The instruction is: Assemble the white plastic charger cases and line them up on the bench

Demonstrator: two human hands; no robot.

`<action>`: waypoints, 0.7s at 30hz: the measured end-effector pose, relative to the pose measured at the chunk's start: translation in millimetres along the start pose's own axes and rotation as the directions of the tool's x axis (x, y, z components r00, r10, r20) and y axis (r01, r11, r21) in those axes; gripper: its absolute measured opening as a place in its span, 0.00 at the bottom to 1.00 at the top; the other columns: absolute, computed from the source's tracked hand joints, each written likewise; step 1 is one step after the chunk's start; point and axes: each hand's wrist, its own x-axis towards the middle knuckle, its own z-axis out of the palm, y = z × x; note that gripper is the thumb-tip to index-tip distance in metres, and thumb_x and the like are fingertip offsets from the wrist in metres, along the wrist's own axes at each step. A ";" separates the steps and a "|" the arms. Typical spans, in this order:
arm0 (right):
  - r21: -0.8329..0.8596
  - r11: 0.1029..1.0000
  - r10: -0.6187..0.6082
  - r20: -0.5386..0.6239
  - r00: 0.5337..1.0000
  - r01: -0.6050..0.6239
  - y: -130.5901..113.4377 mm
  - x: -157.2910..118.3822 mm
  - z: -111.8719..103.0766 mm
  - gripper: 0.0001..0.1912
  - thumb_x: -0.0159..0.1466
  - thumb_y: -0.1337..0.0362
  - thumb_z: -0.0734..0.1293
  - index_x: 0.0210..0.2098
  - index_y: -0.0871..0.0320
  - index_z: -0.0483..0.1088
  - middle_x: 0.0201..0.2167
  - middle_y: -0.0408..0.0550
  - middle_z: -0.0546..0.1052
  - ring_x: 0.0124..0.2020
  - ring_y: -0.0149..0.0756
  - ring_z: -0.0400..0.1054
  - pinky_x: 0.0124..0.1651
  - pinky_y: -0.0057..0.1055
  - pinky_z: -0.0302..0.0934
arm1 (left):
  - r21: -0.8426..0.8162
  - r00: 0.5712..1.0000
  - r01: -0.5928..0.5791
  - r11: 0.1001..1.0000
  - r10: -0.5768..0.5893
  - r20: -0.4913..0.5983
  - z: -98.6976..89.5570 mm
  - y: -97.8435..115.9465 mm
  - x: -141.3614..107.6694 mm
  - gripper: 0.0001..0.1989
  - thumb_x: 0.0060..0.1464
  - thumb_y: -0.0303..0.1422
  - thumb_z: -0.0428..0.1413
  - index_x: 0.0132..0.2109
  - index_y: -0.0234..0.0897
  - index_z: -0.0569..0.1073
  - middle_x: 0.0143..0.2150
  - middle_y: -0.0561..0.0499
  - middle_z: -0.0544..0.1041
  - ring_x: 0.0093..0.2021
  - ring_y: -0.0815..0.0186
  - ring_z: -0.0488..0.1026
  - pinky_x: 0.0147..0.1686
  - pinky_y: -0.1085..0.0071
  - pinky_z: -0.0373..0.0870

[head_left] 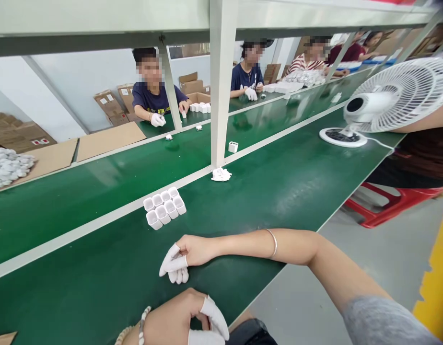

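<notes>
- Worktop (pixel 264 206), green, is bounded on the far side by a pale rail (pixel 63 239) and on the near right by its own slanting edge; floor shows beyond that edge.
- Room to move spreads left of the white cups (pixel 164 209), and right between the crumpled white pile (pixel 221 175) and the fan (pixel 396 96).
- The eight cups stand close together in two rows of four, just on the near side of the rail; their mouths face up, and the block's long axis runs from near left to far right, roughly along the rail.
- The right hand (pixel 176 261) is just nearer than the cups, apart from them, white-covered fingers bent, thumb alongside; whether it grips anything cannot be told.
- The left hand (pixel 203 321), at the near edge of view, curls its white-covered fingers with a gap behind the thumb; its grip cannot be told either.
- An upright post (pixel 221 86) stands behind the pile, blocking part of the far side.
- Beyond the rail sits a single white box (pixel 233 146); co-workers sit farther off.
- A red stool (pixel 383 203) stands right, past the edge.
</notes>
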 end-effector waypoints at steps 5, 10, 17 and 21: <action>0.018 1.000 0.020 -0.017 1.000 -0.019 -0.6 0.5 0.2 0.32 0.51 0.44 0.70 0.43 0.66 0.73 0.29 0.46 0.75 0.26 0.27 0.72 0.31 0.23 0.70 | 0.003 0.996 0.082 0.997 -0.082 -0.042 0.8 -5.2 -3.8 0.14 0.54 0.39 0.59 0.42 0.34 0.81 0.39 0.44 0.81 0.37 0.63 0.78 0.40 0.75 0.73; 0.020 0.999 0.039 0.013 0.999 -0.039 0.5 1.6 0.7 0.32 0.50 0.44 0.70 0.43 0.65 0.73 0.29 0.44 0.76 0.25 0.26 0.72 0.32 0.22 0.70 | -0.023 0.999 0.050 0.998 -0.050 -0.008 2.5 -22.7 -4.1 0.20 0.50 0.48 0.60 0.43 0.39 0.80 0.38 0.47 0.80 0.36 0.64 0.77 0.39 0.76 0.72; 0.064 0.997 0.053 0.021 0.998 -0.054 1.3 2.3 0.4 0.31 0.49 0.45 0.71 0.42 0.65 0.74 0.28 0.43 0.76 0.25 0.25 0.73 0.32 0.21 0.70 | -0.026 0.999 0.030 0.999 -0.029 0.035 -0.1 -45.7 2.6 0.31 0.49 0.60 0.52 0.42 0.38 0.80 0.36 0.45 0.79 0.35 0.62 0.77 0.37 0.74 0.71; 0.057 0.997 0.060 0.011 0.998 -0.061 -1.1 2.0 1.5 0.31 0.48 0.46 0.72 0.42 0.64 0.75 0.28 0.43 0.76 0.27 0.25 0.73 0.32 0.20 0.71 | -0.078 0.998 0.056 0.995 -0.054 0.025 -0.2 -38.5 4.9 0.26 0.51 0.56 0.54 0.40 0.37 0.80 0.37 0.46 0.80 0.41 0.61 0.77 0.40 0.73 0.71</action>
